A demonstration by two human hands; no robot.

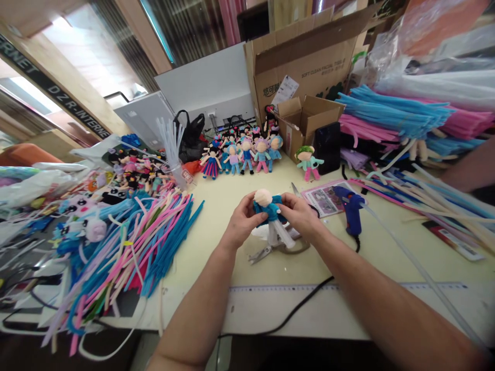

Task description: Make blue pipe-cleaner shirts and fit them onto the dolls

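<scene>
Between my two hands is a small pipe-cleaner doll (274, 218) with a cream head, a blue top and white legs. My left hand (246, 218) pinches the doll's blue top from the left, thumb in front. From the other side, my right hand (298, 214) grips its blue arm. The doll is held upright, slightly tilted, above the table (216, 247). Scissors (261, 254) lie under it, partly covered by the doll and my right hand. A blue glue gun (350, 210) rests to the right of my right hand, with a clear glue stick at its back.
Pipe cleaners (154, 242) in many colours are heaped at the left. Finished dolls (246, 154) stand in a group at the back, and one green-haired doll (307, 164) stands apart. A ruler (266, 289) and black cable (305, 301) cross the front. Cardboard boxes (309, 64) stand behind.
</scene>
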